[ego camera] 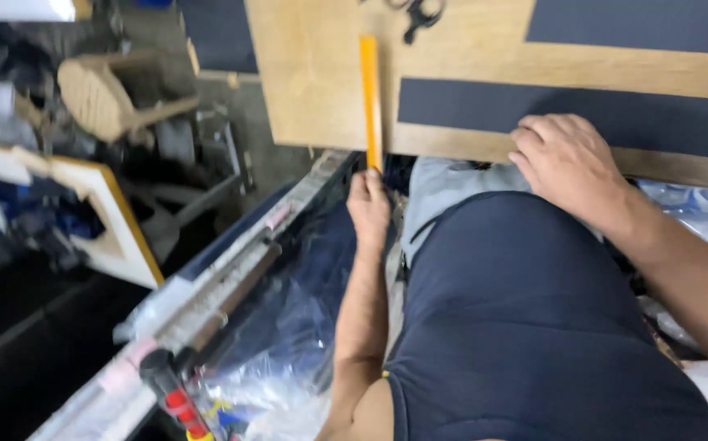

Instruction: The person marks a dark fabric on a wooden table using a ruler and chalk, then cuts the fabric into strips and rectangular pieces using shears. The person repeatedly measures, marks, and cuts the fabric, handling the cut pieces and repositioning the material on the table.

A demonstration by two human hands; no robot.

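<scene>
Now the left hand (368,206) pinches the near end of an orange ruler (370,98), which lies lengthwise on the wooden counter (313,73). Beside it, the right hand (568,163) presses flat, fingers loose, on a dark sheet (485,106) at the counter's edge.

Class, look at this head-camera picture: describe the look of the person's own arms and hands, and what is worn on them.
Both arms are bare from the shoulder down: no sleeves reach them, since the dark navy top is sleeveless. The left hand and the right hand wear no gloves. No rings, watch or wristband show on either. The picture is slightly blurred, so finer marks cannot be told.
</scene>
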